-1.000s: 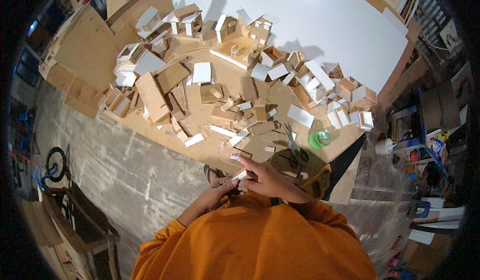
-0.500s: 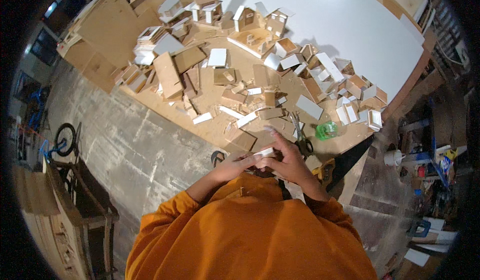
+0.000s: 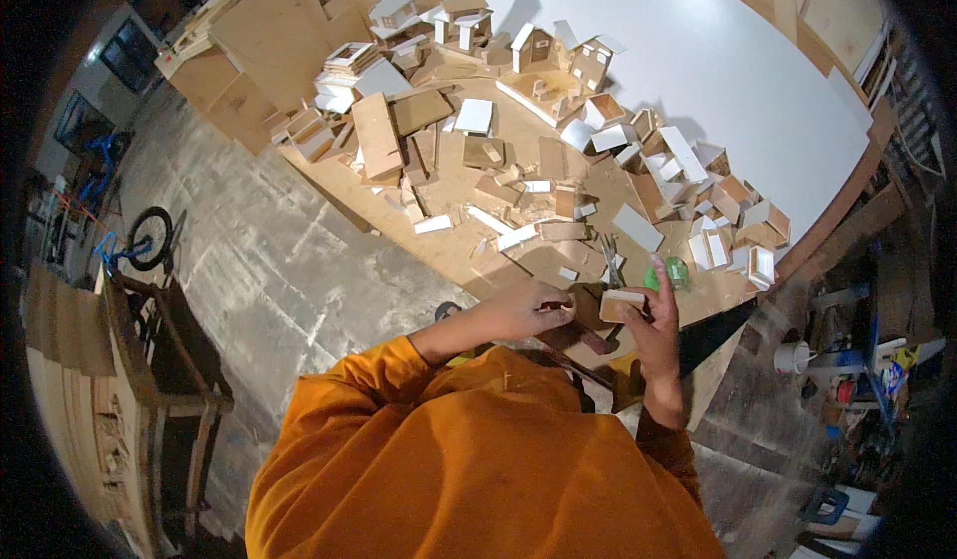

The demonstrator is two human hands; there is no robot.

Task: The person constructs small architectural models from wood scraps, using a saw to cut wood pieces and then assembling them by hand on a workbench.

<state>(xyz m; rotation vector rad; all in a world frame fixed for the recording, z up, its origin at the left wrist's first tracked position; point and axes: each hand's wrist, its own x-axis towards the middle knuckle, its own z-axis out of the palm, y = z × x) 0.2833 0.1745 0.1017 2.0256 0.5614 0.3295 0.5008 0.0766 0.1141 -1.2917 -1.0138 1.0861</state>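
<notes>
My right hand grips a small wooden block with white edges, its fingers behind it and the thumb along its near side. Just left of it, my left hand has its fingers curled in towards the thumb. What sits in that pinch, if anything, is too small to make out. Both hands are over the table's near edge, in front of my orange top. Beyond the right hand lie scissors, handles partly hidden, and a green see-through object partly covered by my fingers.
Wood and white-faced offcuts litter the table. Small model houses stand at the back, by a large white board. A handsaw lies at the near right corner. A wooden frame stands on the floor at left.
My hands were together around the small block; now they are apart. The right hand has moved right with the block, and the left has drawn clear of it. The whole view has shifted slightly.
</notes>
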